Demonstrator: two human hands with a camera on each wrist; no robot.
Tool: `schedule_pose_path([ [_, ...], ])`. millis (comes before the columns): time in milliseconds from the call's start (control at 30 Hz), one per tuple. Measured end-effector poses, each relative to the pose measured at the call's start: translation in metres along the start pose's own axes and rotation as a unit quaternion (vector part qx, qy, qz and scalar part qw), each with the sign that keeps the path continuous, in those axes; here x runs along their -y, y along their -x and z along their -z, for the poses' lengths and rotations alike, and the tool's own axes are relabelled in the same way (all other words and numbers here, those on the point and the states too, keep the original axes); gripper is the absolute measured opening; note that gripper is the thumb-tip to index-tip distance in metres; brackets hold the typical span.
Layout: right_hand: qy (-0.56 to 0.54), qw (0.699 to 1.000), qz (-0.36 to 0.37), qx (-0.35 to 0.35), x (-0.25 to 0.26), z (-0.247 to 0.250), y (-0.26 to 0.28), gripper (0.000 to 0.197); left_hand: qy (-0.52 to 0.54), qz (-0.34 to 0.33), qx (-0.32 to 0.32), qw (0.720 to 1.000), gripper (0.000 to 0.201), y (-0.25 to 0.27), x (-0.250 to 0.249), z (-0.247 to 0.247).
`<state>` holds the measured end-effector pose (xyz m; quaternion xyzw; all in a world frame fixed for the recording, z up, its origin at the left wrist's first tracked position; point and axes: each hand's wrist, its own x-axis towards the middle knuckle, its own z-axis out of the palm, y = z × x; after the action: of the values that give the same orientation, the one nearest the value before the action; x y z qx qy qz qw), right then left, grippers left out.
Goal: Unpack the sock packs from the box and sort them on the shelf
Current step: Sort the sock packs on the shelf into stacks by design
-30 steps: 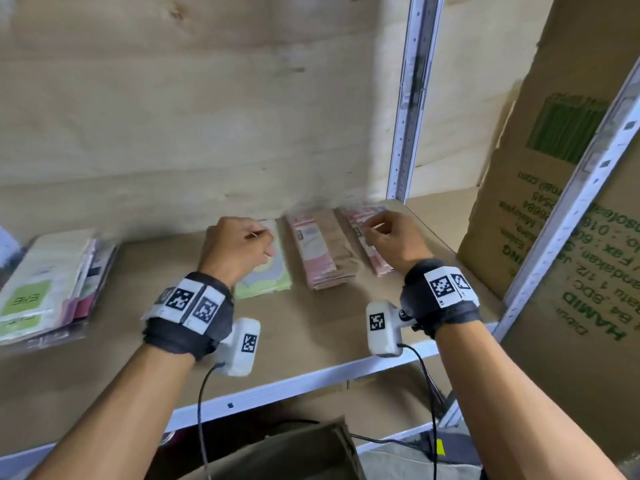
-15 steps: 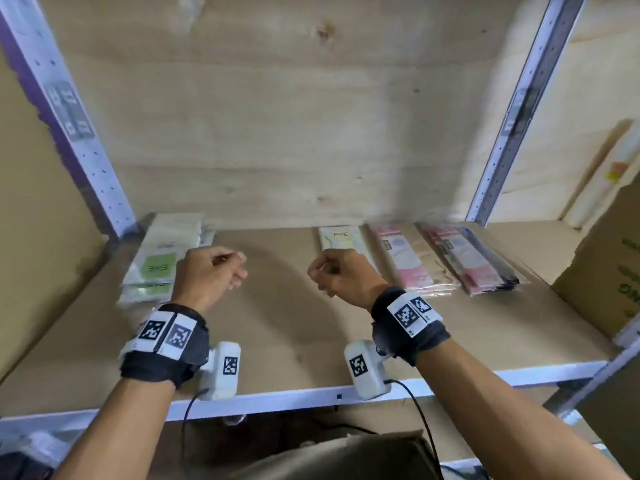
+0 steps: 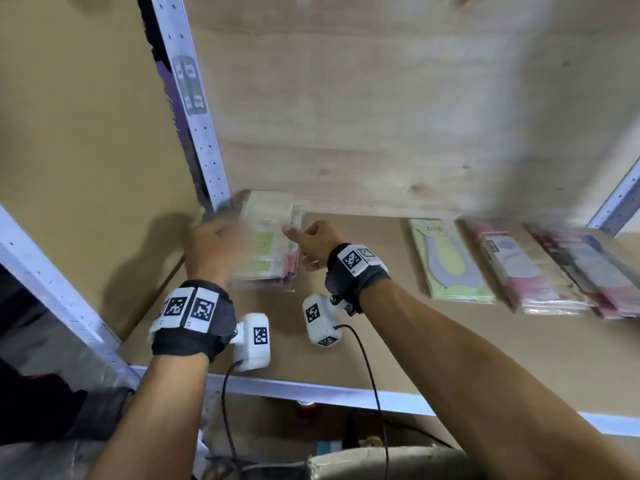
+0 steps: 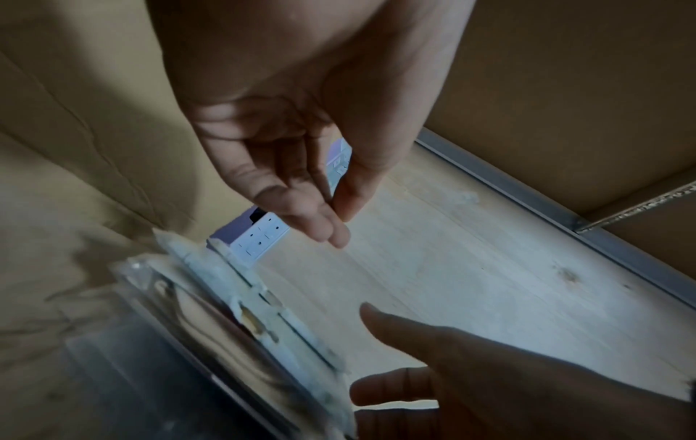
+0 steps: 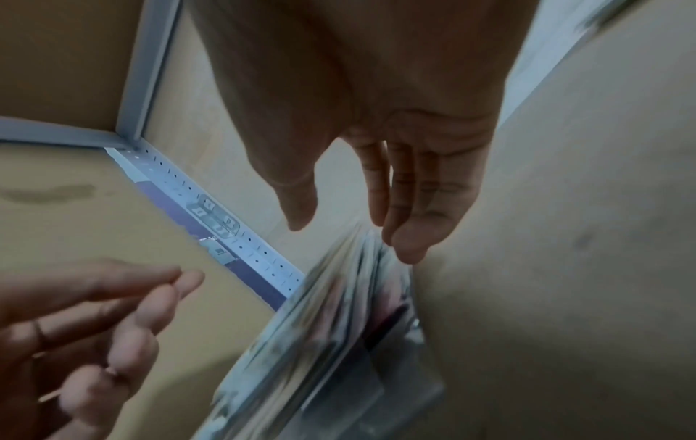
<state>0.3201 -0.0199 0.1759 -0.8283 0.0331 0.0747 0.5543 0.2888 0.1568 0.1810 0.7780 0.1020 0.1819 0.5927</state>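
Note:
A stack of sock packs (image 3: 268,237) with pale green labels lies in the shelf's back left corner. My left hand (image 3: 216,244) hovers at the stack's left side, blurred, and my right hand (image 3: 304,240) is at its right side. In the left wrist view the left hand (image 4: 337,226) has straight, relaxed fingers and holds nothing above the stack (image 4: 244,312). In the right wrist view the right hand (image 5: 350,238) is open, with its fingertips (image 5: 408,253) at the upper edge of the stack (image 5: 331,327). Whether they touch it I cannot tell.
Further right on the shelf board (image 3: 415,341) lie a green pack (image 3: 450,261), a pink and tan stack (image 3: 519,271) and another stack (image 3: 588,268). A perforated upright (image 3: 197,116) and a cardboard panel (image 3: 86,133) close the left side. Plywood backs the shelf.
The view has swung left. Both hands moved left from the middle of the shelf to the corner stack, and their curled fingers have straightened.

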Motion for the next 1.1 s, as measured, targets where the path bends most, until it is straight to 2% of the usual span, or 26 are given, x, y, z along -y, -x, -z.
schedule_pose_path([
  [100, 0.004, 1.000, 0.008, 0.010, 0.000, -0.020, -0.006, 0.042, 0.000, 0.001, -0.015, 1.000, 0.013, -0.001, 0.001, 0.006],
  [233, 0.000, 1.000, 0.004, 0.015, -0.013, -0.024, -0.005, 0.034, 0.021, 0.025, -0.005, 0.999, 0.011, -0.002, 0.004, 0.008],
  [300, 0.023, 1.000, 0.008, -0.002, -0.018, -0.017, -0.001, 0.036, 0.030, 0.036, 0.015, 0.999, 0.009, -0.001, 0.006, 0.008],
  [400, 0.028, 0.999, 0.012, -0.013, -0.023, 0.005, 0.016, 0.028, 0.021, 0.035, 0.064, 0.997, 0.013, 0.005, 0.009, 0.006],
  [467, -0.027, 1.000, 0.009, -0.004, -0.025, 0.024, 0.035, 0.019, -0.005, 0.005, 0.104, 0.995, 0.029, 0.011, 0.009, 0.003],
  [567, -0.137, 0.990, 0.009, 0.030, -0.030, 0.056, 0.067, 0.012, -0.106, -0.084, 0.179, 0.974, 0.059, 0.026, 0.004, -0.011],
  [633, -0.194, 0.980, 0.013, 0.033, -0.033, 0.078, 0.091, 0.029, -0.171, -0.137, 0.212, 0.953, 0.067, 0.041, -0.003, -0.024],
  [667, -0.216, 0.976, 0.016, 0.027, -0.034, 0.089, 0.103, 0.038, -0.189, -0.164, 0.222, 0.942, 0.065, 0.050, -0.007, -0.031],
  [733, -0.253, 0.967, 0.030, 0.013, -0.032, 0.106, 0.123, 0.046, -0.199, -0.216, 0.222, 0.930, 0.055, 0.060, -0.015, -0.040],
  [800, -0.268, 0.962, 0.051, 0.001, -0.031, 0.125, 0.140, 0.039, -0.179, -0.259, 0.212, 0.925, 0.041, 0.073, -0.026, -0.047],
  [867, -0.273, 0.959, 0.077, -0.001, -0.029, 0.143, 0.155, 0.032, -0.145, -0.311, 0.193, 0.919, 0.018, 0.087, -0.039, -0.055],
  [900, -0.277, 0.957, 0.090, 0.002, -0.028, 0.151, 0.162, 0.034, -0.127, -0.332, 0.185, 0.916, 0.004, 0.094, -0.046, -0.058],
  [1000, -0.280, 0.952, 0.125, -0.011, -0.026, 0.172, 0.180, 0.036, -0.081, -0.364, 0.163, 0.913, 0.028, 0.112, -0.060, -0.072],
  [1100, -0.161, 0.974, 0.144, -0.075, -0.040, 0.182, 0.186, 0.023, 0.004, -0.325, 0.203, 0.924, 0.023, 0.123, -0.065, -0.086],
])
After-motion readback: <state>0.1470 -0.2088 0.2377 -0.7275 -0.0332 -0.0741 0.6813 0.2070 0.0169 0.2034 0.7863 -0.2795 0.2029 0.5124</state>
